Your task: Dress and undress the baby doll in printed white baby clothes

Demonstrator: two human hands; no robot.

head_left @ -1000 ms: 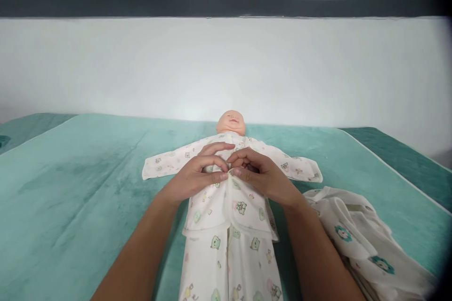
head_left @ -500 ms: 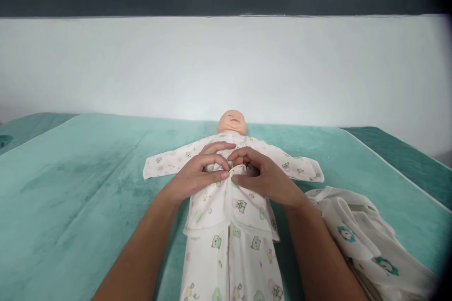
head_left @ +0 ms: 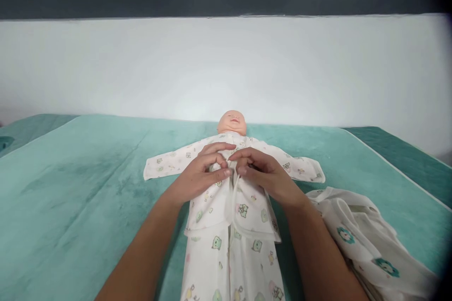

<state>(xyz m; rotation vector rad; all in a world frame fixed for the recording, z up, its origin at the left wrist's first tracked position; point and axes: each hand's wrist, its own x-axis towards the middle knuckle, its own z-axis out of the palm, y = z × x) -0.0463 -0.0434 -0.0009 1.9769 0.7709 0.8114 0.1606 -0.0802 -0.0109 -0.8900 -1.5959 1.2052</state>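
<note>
A baby doll lies on its back, head toward the wall. It wears a white printed baby shirt with both sleeves spread wide, and matching printed trousers below. My left hand pinches the shirt's front edge between thumb and index finger at mid-chest, its other fingers stretched over the cloth. Close beside it, my right hand grips the other front edge, thumb and fingers pressed together. Between the hands the front opening shows as a narrow gap. Any fastener there is hidden by my fingers.
Teal plush bedding lies under everything. To the right of my right forearm is a crumpled white garment with blue flower-like patches. Behind the bed rises a white wall, with a dark window frame above.
My right thumb and fingers have moved slightly up and right, and the shirt edge that was folded up between my hands now hangs flatter. My left hand has hardly moved.
</note>
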